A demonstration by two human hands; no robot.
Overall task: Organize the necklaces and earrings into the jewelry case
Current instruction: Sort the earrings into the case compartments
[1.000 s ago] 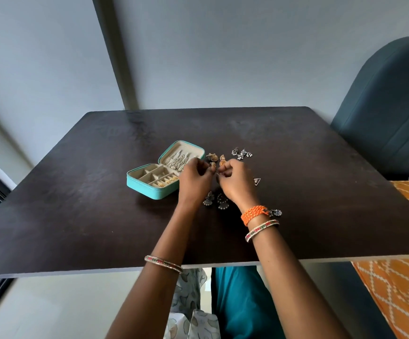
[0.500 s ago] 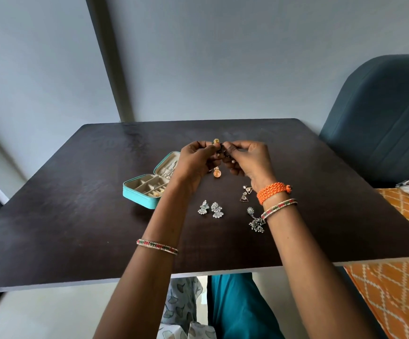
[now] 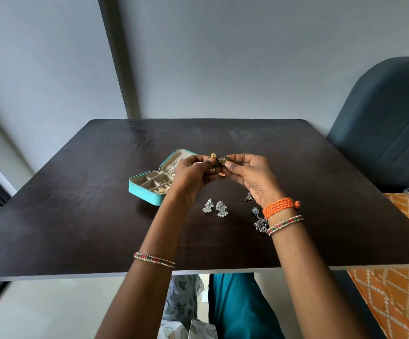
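Note:
A turquoise jewelry case (image 3: pixel 147 193) lies open on the dark table, left of my hands, with small gold pieces in its compartments. My left hand (image 3: pixel 190 176) and my right hand (image 3: pixel 250 177) are raised above the table. Together they pinch a small tangle of gold and green earrings (image 3: pixel 220 159) between their fingertips. One gold piece hangs below the tangle. Two silver fan-shaped earrings (image 3: pixel 215 207) lie side by side on the table under my hands. A dark triangular earring (image 3: pixel 248 197) and a silver dangling earring (image 3: pixel 259 222) lie by my right wrist, partly hidden.
The dark wooden table (image 3: pixel 76 216) stands against a grey wall. A teal upholstered chair (image 3: pixel 389 133) is at the right. An orange patterned cloth (image 3: pixel 399 297) lies at the lower right.
Both hands lifted from the table with the earring tangle, and the view tilted. The silver earrings that my hands covered now lie in plain sight.

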